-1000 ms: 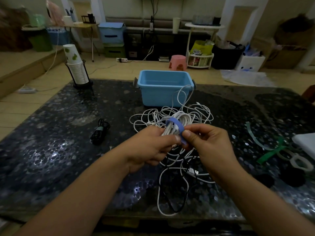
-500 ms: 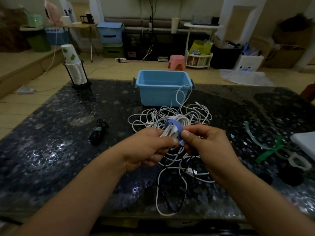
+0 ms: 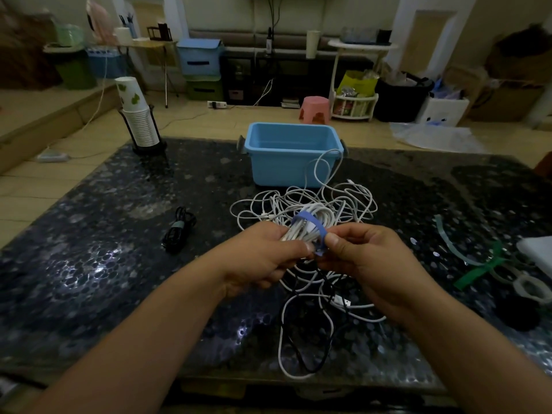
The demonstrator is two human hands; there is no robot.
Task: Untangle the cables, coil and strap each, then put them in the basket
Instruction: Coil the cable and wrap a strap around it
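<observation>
My left hand point(image 3: 263, 258) grips a coiled white cable point(image 3: 316, 218) above the table's middle. A blue strap point(image 3: 310, 219) loops over the coil, and my right hand point(image 3: 367, 258) pinches the strap's end at the coil's near side. Under and behind my hands lies a tangle of white cables point(image 3: 343, 201) mixed with a black cable point(image 3: 307, 348). One white loop leans against the light blue basket point(image 3: 268, 162), which stands behind the tangle with nothing visible inside. A strapped black cable coil point(image 3: 179, 228) lies to the left.
Green and pale straps point(image 3: 478, 270) lie at the right, near a white object point(image 3: 537, 252) at the table's right edge. A stack of paper cups in a holder point(image 3: 137, 118) stands at the back left corner. The dark speckled table point(image 3: 89, 264) ends just below my forearms.
Both hands stay in place on the coil. The blue strap has been drawn a little tighter round it, its end now pinched lower between my thumbs.
</observation>
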